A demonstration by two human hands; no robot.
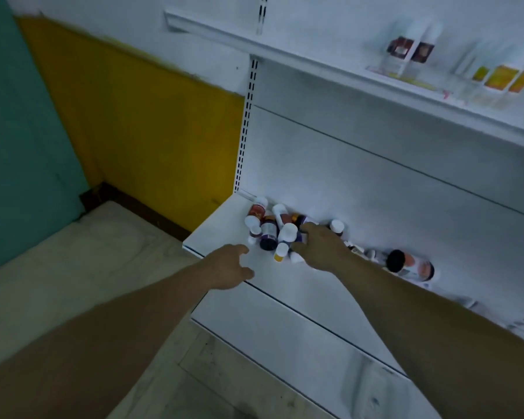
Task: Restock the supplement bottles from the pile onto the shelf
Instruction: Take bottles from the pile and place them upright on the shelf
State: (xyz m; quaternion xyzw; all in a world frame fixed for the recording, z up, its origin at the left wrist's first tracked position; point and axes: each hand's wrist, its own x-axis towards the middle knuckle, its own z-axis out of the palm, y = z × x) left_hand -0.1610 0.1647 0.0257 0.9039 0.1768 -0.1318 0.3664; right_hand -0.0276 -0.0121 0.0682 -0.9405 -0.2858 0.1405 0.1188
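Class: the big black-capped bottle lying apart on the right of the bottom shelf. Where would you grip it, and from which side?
Grip the black-capped bottle around its labelled body, coming from above. It lies on its side, cap toward the camera, with the back panel close behind, so the top seems the freest approach.

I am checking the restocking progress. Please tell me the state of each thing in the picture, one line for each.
Pile of bottles: jumbled on the bottom shelf, most lying down.
Black-capped bottle: lying on its side, apart from the pile.
Upper shelf: holds upright bottles at its right part.
Right hand: on the pile, grip on a bottle unclear.
Left hand: holds nothing, fingers loosely curled.
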